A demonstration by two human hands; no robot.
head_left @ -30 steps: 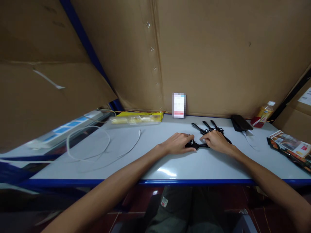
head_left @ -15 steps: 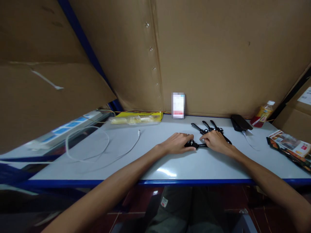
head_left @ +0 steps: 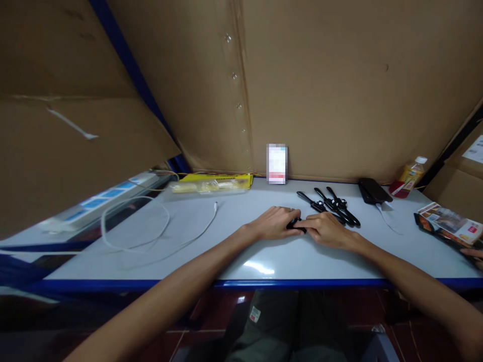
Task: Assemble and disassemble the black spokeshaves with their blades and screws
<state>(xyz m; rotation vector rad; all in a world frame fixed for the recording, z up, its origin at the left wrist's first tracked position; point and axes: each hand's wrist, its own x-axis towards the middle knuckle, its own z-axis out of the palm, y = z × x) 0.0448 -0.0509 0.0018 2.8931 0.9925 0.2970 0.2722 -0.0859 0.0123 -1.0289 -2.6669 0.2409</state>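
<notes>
head view: l hand (head_left: pixel 277 222) has its grip closed round a glossy black tool (head_left: pixel 291 224), mostly hidden, down on the smooth, shiny pale-grey counter (head_left: pixel 181 264). r hand (head_left: pixel 324 229) pokes a straight index finger onto/over it; can't tell if its curled fingers hold anything. just beyond r hand, 3 slim black tools (head_left: pixel 331 203) w/ rounded handles + small shiny metal bits lie side by side. behind: matte brown cardboard (head_left: pixel 339 100). far r: another person's hand (head_left: pixel 472 253) by a glossy printed packet (head_left: pixel 458 224).
</notes>
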